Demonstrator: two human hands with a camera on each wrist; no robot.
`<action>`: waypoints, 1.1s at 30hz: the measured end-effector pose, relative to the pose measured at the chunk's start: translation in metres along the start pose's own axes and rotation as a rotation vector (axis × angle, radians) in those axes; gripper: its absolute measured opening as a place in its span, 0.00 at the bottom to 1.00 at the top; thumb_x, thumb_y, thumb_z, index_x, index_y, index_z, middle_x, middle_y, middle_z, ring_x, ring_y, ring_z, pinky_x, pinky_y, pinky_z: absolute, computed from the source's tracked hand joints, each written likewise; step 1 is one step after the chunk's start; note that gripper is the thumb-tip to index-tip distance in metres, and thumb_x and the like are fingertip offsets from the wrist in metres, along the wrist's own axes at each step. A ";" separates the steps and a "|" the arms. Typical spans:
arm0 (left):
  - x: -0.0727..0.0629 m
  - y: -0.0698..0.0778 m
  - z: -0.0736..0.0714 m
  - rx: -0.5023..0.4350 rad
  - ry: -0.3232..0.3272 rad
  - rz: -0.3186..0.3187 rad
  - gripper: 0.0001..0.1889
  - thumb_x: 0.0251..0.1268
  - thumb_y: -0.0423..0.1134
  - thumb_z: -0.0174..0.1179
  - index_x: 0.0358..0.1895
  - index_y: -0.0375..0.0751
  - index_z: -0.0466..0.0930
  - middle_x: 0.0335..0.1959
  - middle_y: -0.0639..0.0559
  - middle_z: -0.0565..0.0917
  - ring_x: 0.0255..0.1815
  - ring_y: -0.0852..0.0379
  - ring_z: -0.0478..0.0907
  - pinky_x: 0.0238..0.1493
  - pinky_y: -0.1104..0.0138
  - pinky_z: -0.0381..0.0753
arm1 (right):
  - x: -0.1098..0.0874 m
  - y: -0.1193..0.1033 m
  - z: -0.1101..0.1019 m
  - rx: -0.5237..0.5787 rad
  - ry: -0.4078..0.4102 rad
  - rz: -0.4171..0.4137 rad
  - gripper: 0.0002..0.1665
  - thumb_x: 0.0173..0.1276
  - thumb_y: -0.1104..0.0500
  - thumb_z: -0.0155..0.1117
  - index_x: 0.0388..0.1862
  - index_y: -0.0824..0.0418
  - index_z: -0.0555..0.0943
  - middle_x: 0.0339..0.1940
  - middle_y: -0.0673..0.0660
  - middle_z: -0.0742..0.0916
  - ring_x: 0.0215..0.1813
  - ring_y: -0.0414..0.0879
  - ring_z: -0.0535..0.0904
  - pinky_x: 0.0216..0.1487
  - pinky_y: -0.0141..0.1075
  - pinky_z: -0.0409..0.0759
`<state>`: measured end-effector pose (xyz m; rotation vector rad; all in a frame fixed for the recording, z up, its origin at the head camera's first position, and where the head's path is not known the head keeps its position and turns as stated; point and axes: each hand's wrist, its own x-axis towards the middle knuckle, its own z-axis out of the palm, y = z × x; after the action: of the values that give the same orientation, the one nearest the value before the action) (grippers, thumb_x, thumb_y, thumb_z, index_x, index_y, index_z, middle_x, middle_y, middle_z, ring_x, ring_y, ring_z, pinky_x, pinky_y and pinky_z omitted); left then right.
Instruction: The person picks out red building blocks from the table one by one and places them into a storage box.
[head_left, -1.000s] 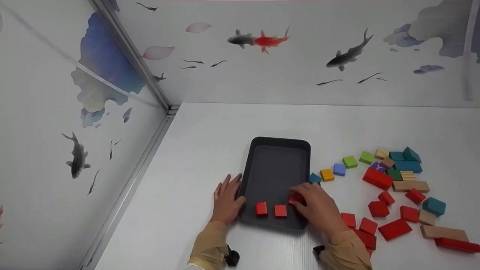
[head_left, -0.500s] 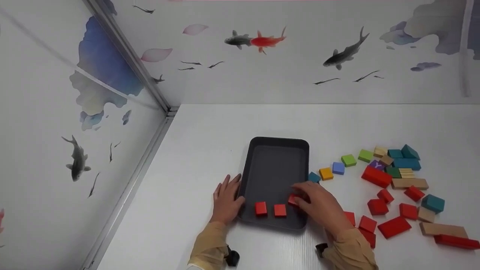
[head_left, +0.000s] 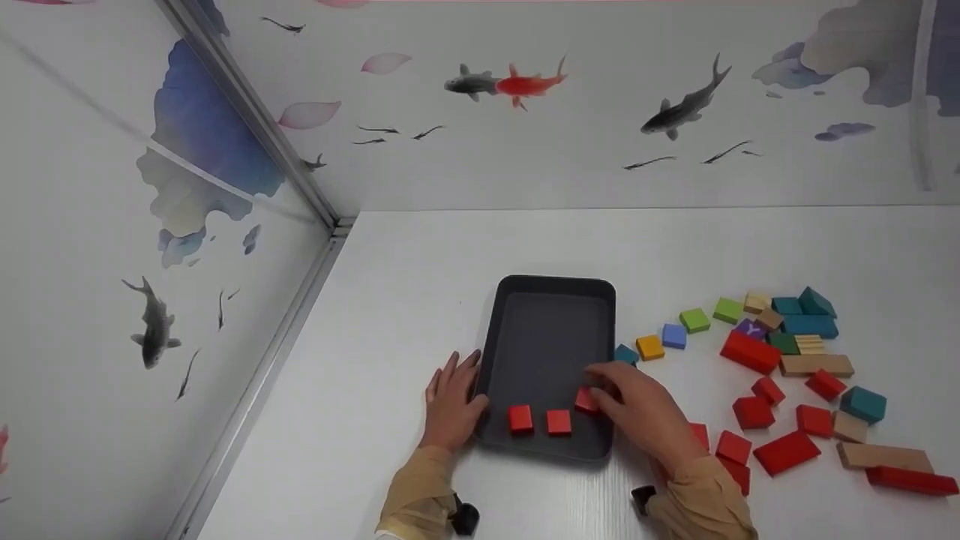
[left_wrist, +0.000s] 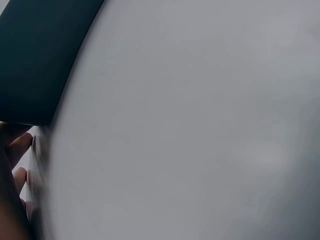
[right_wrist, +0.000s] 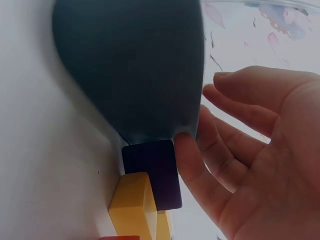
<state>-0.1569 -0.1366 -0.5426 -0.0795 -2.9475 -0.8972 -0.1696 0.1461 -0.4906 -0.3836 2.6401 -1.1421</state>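
Observation:
Three red blocks lie in the near end of a dark rectangular tray (head_left: 551,337): a left one (head_left: 520,418), a middle one (head_left: 559,422) and a right one (head_left: 586,400), set a little farther back. My right hand (head_left: 645,409) reaches over the tray's right rim, its thumb at the right block's side and its fingertips just beyond. In the right wrist view the fingers (right_wrist: 250,107) are loosely bent beside the tray wall (right_wrist: 135,65); the red block is hidden there. My left hand (head_left: 452,405) rests against the tray's left side with fingers extended.
Right of the tray runs a row of small blocks: teal (head_left: 626,355), orange (head_left: 650,347), blue (head_left: 674,336) and green (head_left: 694,320). Several red, wooden and teal blocks (head_left: 787,454) are scattered farther right. A wall (head_left: 487,172) stands behind the white table (head_left: 390,300).
My right hand has shifted slightly right, uncovering more of the right red block. The left hand stays at the tray's side. The head view has tilted a little.

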 end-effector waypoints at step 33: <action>-0.002 -0.001 0.001 -0.012 0.032 0.035 0.28 0.51 0.39 0.47 0.61 0.47 0.68 0.66 0.57 0.61 0.69 0.51 0.46 0.64 0.52 0.40 | -0.030 0.074 -0.068 -0.047 0.400 0.205 0.29 0.66 0.54 0.51 0.64 0.63 0.63 0.67 0.69 0.57 0.68 0.66 0.38 0.57 0.67 0.45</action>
<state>-0.1551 -0.1372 -0.5438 -0.1165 -2.9021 -0.9036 -0.1734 0.2508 -0.4966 0.1235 2.9601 -1.1932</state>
